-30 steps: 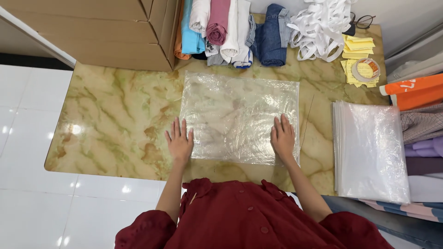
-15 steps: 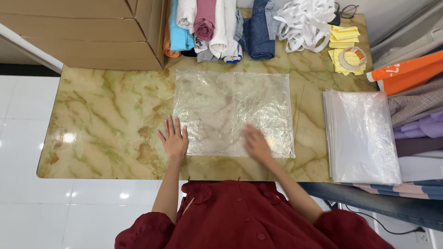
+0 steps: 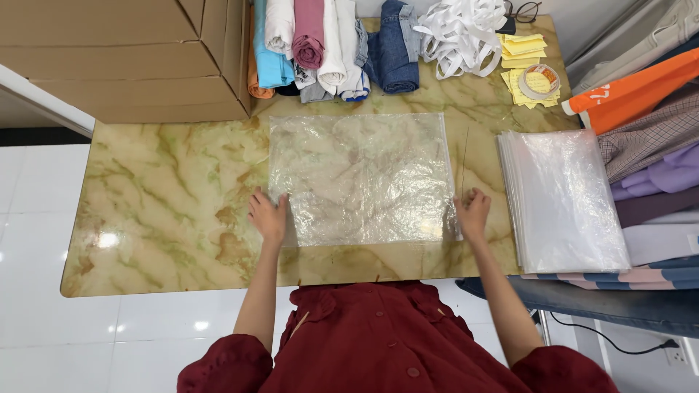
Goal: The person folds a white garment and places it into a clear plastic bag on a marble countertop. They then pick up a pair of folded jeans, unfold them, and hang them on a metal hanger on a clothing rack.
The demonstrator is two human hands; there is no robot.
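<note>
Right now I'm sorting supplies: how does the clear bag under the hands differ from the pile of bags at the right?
The clear bag lies single and crinkled at the table's middle, the marble showing through; the pile of bags is stacked, smoother and milkier, at the right edge. The left hand and right hand touch only the single bag. Both are clear plastic, lying flat.

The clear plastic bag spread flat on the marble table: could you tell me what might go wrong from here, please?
1. The clear plastic bag is crinkled; with the left hand and right hand only at its near corners, wrinkles could stay or the film could slip on the glossy table.
2. The stack of plastic bags overhangs the table's right edge and might slide off if bumped.
</note>
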